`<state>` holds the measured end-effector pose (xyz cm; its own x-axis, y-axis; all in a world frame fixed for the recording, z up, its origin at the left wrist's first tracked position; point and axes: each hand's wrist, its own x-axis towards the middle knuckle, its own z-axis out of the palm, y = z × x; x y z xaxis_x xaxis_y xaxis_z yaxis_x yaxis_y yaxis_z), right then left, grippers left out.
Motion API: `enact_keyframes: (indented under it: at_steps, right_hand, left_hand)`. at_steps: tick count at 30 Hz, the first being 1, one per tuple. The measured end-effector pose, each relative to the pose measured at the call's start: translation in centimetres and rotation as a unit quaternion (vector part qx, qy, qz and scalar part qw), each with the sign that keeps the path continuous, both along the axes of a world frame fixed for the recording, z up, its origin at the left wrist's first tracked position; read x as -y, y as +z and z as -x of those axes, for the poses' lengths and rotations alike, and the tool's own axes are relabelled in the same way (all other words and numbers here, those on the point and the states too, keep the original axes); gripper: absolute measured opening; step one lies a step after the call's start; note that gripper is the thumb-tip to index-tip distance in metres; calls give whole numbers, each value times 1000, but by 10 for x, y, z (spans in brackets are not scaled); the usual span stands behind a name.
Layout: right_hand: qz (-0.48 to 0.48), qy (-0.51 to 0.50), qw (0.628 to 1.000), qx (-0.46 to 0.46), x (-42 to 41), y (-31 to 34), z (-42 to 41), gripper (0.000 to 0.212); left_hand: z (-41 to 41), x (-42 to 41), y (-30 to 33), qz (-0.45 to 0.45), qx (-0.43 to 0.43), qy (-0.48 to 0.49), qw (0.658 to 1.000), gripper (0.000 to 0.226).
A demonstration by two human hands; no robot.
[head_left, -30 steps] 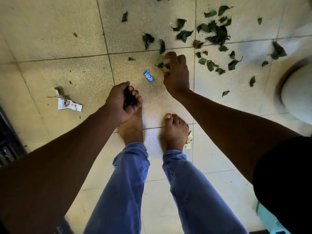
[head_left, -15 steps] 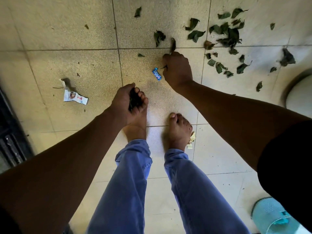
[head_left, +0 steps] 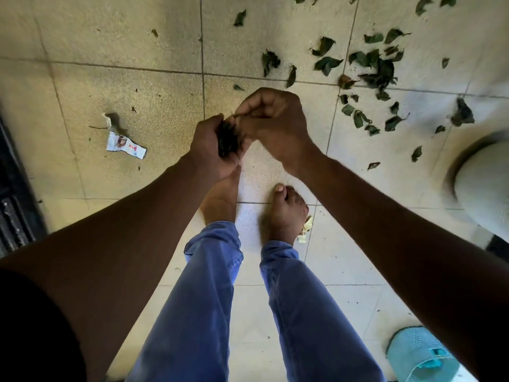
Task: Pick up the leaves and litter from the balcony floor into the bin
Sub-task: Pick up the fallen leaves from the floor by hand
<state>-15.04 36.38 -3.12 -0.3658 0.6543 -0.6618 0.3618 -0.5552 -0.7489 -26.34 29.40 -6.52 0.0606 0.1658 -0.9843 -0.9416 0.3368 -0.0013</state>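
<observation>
My left hand (head_left: 212,150) is cupped around a dark clump of leaves (head_left: 230,139) above my bare feet. Touching it from the right, my right hand (head_left: 275,122) has its fingers pinched on a thin bit of leaf at the clump's top edge. Several green leaves (head_left: 377,67) lie scattered on the tiles at the upper right. A torn white wrapper (head_left: 125,146) lies on the floor to the left. A pale crumpled scrap (head_left: 305,230) sits beside my right foot. The teal mesh bin (head_left: 421,354) stands at the lower right, partly behind my right arm.
A large pale round object (head_left: 484,188) stands at the right edge. A dark grate or door track (head_left: 13,202) runs along the left edge. My legs in blue trousers (head_left: 209,299) fill the lower middle.
My right hand left the floor and came back to my left hand, and both hands rose. The small blue wrapper that lay beside it is no longer visible on the tiles.
</observation>
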Motion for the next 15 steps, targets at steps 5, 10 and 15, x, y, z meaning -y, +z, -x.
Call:
enact_keyframes:
  at_steps: [5, 10, 15]
  right_hand:
    - [-206, 109, 960, 157, 35, -4, 19, 10]
    - [-355, 273, 874, 190, 45, -2, 38, 10]
    - [-369, 159, 905, 136, 22, 10, 26, 33]
  left_hand:
    - [5, 4, 0, -51, 25, 0, 998, 30]
    - [11, 7, 8, -100, 39, 15, 994, 57]
    - [22, -3, 7, -46, 20, 74, 996, 39]
